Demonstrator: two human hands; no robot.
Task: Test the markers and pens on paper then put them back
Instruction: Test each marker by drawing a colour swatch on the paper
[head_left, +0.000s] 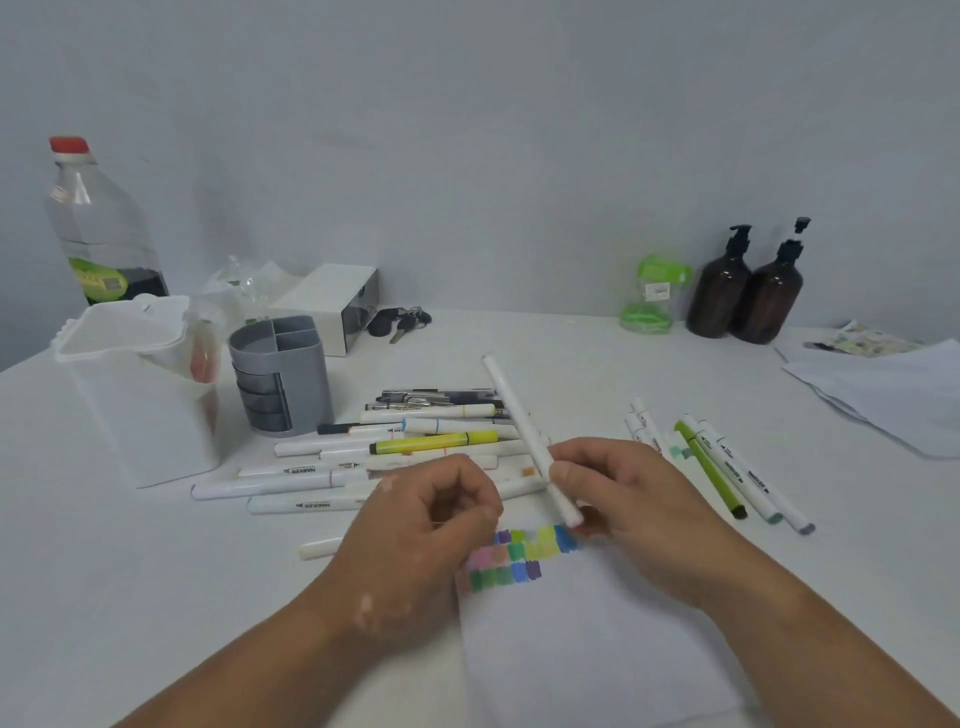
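My right hand (618, 491) grips a long white marker (519, 421) that slants up and away from me, its lower end just above the paper (587, 639). My left hand (431, 525) has its fingers curled beside that lower end; what it holds, if anything, is hidden. The paper carries rows of coloured swatches (524, 551). A heap of white markers and pens (395, 457) lies behind my left hand. A smaller group of markers (727, 467) lies to the right.
A grey pen holder (280, 374) and a white plastic container (135, 395) stand at the left, a large bottle (98, 223) behind them. Keys (397, 322), a white box (337, 306), a green jar (652, 296), two brown pump bottles (748, 291) and loose sheets (893, 389) line the back and right.
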